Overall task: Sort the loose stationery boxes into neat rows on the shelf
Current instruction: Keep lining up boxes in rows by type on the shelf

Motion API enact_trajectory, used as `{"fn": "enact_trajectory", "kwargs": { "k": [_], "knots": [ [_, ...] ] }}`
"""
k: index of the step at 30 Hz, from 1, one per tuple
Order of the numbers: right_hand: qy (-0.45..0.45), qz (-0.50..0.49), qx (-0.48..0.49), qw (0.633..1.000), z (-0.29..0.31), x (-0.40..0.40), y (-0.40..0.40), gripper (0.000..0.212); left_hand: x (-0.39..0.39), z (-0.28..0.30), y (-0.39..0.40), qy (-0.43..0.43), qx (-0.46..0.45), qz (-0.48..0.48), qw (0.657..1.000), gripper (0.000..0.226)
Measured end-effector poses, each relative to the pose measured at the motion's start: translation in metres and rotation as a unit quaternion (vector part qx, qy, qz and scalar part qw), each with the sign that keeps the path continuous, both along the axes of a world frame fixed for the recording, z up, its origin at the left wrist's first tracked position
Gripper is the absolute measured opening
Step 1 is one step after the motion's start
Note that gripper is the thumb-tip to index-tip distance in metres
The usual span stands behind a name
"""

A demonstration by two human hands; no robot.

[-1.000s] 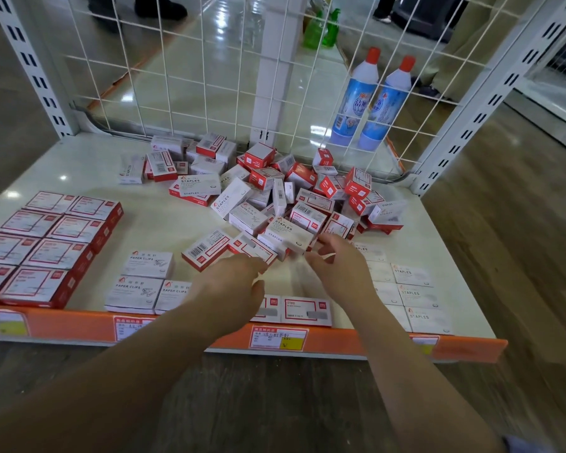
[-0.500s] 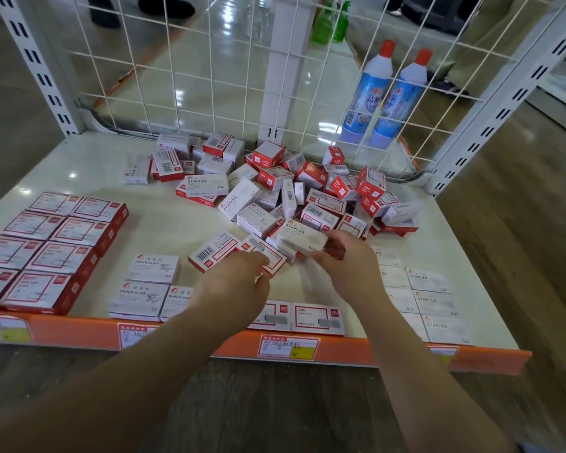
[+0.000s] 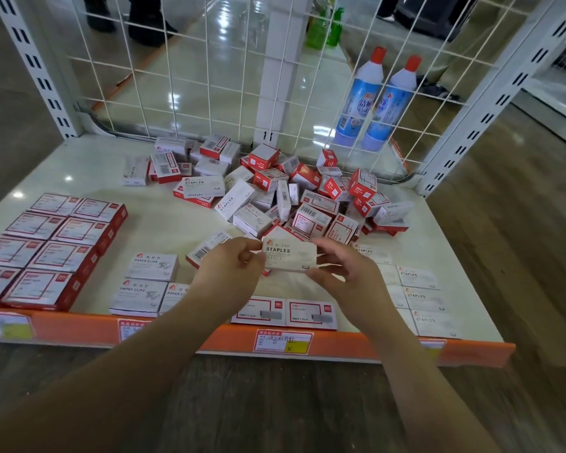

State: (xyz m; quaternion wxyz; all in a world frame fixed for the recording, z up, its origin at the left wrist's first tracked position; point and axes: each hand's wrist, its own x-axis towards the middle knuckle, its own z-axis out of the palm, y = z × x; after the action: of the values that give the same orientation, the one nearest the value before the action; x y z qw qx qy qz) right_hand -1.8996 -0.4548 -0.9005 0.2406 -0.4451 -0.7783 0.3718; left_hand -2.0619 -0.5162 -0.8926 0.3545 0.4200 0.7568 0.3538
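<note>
Both hands, left hand and right hand, pinch one white staples box (label up) above the shelf.

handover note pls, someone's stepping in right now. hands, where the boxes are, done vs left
Left hand and right hand: both pinch one white STAPLES box, held above the shelf front.
Done: red boxes in rows at left, PAPER CLIPS boxes beside them, two red-framed boxes front centre, white STAPLES rows at right.
Left: place the held box, probably with the rows at right; then sort the loose pile at the back.
</note>
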Motion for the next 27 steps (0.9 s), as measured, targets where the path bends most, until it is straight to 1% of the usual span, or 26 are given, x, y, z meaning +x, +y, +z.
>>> {"fn": "enact_trajectory", "kwargs": {
  "k": [3, 6, 10, 13, 18, 21, 23, 27],
  "knots": [
    [-0.011, 0.008, 0.0, 1.0, 0.0, 0.003, -0.001, 0.036, 0.002, 0.002, -0.003, -0.022, -0.011, -0.02, 0.999, 0.015],
    [-0.015, 0.013, -0.009, 1.0, 0.002, 0.005, -0.001, 0.04, 0.005, 0.0, -0.006, -0.038, -0.012, -0.025, 0.999, 0.014],
    [-0.005, 0.014, -0.028, 0.999, 0.005, 0.008, -0.005, 0.047, 0.011, -0.004, -0.007, 0.005, -0.027, -0.036, 0.999, 0.016],
    [-0.005, 0.016, -0.034, 0.999, 0.005, 0.01, -0.006, 0.048, 0.014, -0.008, -0.008, 0.028, -0.03, -0.036, 0.999, 0.014],
    [-0.009, 0.014, -0.027, 0.999, 0.006, 0.016, -0.006, 0.046, 0.019, -0.013, -0.01, 0.027, -0.039, -0.05, 0.998, 0.014],
    [-0.02, 0.018, -0.023, 0.999, 0.007, 0.021, -0.004, 0.046, 0.022, -0.013, -0.009, 0.046, -0.043, -0.061, 0.996, 0.014],
    [-0.028, 0.017, -0.02, 0.999, 0.007, 0.025, -0.003, 0.047, 0.025, -0.012, -0.007, 0.068, -0.048, -0.074, 0.994, 0.017],
    [-0.039, 0.008, -0.021, 0.999, 0.007, 0.039, 0.003, 0.049, 0.033, -0.006, -0.006, 0.13, -0.075, -0.111, 0.982, 0.035]
  ]
}}
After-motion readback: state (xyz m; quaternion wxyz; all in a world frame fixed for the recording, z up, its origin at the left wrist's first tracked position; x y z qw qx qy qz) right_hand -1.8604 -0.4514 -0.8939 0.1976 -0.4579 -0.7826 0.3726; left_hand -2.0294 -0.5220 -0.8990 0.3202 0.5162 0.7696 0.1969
